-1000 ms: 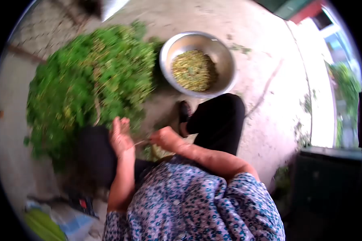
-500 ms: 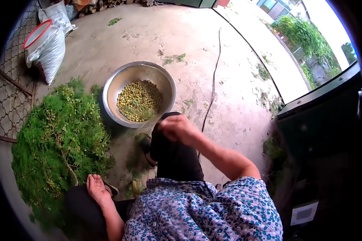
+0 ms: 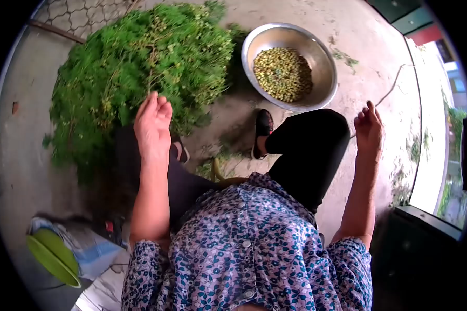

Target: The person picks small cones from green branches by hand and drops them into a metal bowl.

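A wide metal basin [image 3: 320, 67] stands on the floor in front of my knees, with many small green-yellow seed cones [image 3: 283, 75] in its bottom. To its left lies a big heap of leafy green branches [image 3: 140, 67] bearing clusters of the same small cones. My left hand [image 3: 154, 124] is over my left leg at the heap's near edge, palm up, fingers loosely bent, nothing visible in it. Out beyond my right knee, my right hand [image 3: 369, 128] is raised with its darkened fingers loosely bent. Nothing shows in it either.
A green-rimmed container [image 3: 52, 256] and pale sacks [image 3: 101, 254] are at the lower left. Green sprigs [image 3: 346, 57] lie scattered on the concrete floor. A thin cable [image 3: 394, 85] runs along the right. A dark door or panel [image 3: 394, 254] stands at the lower right.
The view has swung left and down, so the heap and basin appear higher and farther right. My right hand has moved away from beside the basin to the right of my knee.
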